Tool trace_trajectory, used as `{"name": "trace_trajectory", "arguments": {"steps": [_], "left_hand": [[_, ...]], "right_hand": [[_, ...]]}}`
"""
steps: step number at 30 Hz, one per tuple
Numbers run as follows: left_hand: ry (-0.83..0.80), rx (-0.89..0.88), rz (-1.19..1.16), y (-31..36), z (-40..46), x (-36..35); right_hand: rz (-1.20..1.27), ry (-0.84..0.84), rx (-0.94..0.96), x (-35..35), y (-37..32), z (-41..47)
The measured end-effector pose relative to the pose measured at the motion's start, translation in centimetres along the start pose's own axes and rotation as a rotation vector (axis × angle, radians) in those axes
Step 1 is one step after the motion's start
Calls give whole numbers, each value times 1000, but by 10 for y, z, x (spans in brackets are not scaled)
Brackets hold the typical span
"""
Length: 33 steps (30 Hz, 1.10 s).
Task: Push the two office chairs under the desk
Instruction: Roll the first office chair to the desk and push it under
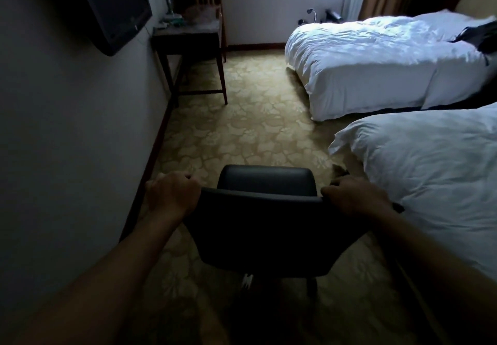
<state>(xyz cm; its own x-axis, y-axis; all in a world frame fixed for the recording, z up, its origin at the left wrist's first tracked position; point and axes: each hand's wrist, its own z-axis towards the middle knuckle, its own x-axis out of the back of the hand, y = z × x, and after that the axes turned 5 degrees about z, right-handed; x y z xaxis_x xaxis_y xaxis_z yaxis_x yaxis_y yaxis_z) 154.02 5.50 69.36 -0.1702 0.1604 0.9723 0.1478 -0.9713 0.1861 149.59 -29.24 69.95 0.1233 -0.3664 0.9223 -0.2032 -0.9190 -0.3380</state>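
A black office chair (265, 226) stands right in front of me on the carpet, its backrest toward me and its seat facing away. My left hand (172, 195) grips the left top corner of the backrest. My right hand (355, 196) grips the right top corner. The dark wooden desk (188, 33) stands far ahead against the left wall, below the window, with small items on its top. Only one chair is in view.
A wall-mounted TV (113, 11) juts out from the left wall. Two beds with white covers fill the right side, the near bed (430, 177) close beside the chair, the far bed (376, 62) beyond. Patterned carpet (242, 124) runs between wall and beds toward the desk.
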Motion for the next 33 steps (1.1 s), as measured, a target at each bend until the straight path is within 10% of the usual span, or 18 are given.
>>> {"name": "trace_trajectory", "arguments": {"steps": [33], "left_hand": [[24,-17,34,63,490,-84]], "right_hand": [[46,-62,-28,56,-116,484]]}}
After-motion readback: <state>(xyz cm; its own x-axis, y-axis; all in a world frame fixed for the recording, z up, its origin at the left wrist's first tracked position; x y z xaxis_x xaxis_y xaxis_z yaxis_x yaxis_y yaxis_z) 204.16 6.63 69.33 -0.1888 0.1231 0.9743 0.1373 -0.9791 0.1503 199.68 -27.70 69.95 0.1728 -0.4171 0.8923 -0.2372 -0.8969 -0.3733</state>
